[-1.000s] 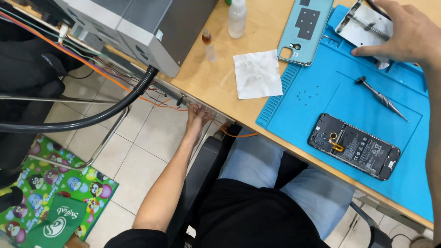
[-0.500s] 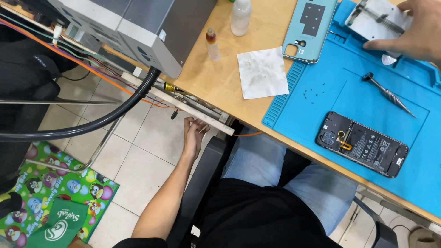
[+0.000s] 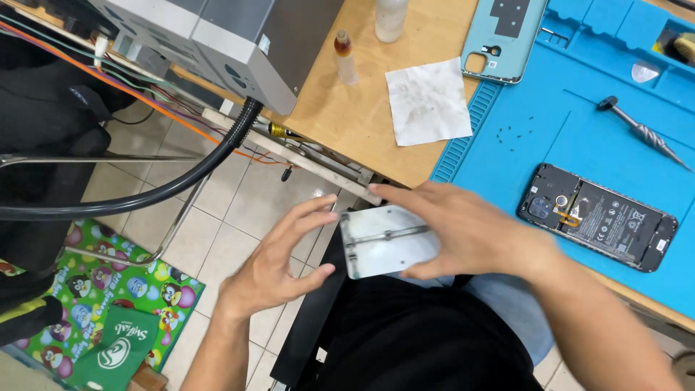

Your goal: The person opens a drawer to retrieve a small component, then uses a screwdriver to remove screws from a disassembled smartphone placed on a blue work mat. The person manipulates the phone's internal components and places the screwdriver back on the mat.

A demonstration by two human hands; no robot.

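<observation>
My right hand point(image 3: 463, 232) grips a flat metal holder plate point(image 3: 380, 242) with a rail across it, held over my lap just off the table's front edge. Beside the plate's left end my left hand point(image 3: 279, 261) is spread, with thumb and fingers close to that end; I cannot tell if they touch it. An opened phone point(image 3: 597, 216) with its insides showing lies on the blue work mat point(image 3: 507, 152) to the right. A light blue phone back cover point(image 3: 507, 36) rests at the mat's top left corner.
A screwdriver point(image 3: 641, 132) lies on the mat's far right. A white wipe point(image 3: 427, 100), a small dropper bottle point(image 3: 344, 54) and a white bottle point(image 3: 391, 16) stand on the wooden table point(image 3: 347, 116). A grey machine point(image 3: 217, 43) with a black hose point(image 3: 145, 192) sits at left.
My right hand brought the metal plate from the mat's far corner down to my lap. My left hand rose from under the table edge toward the plate.
</observation>
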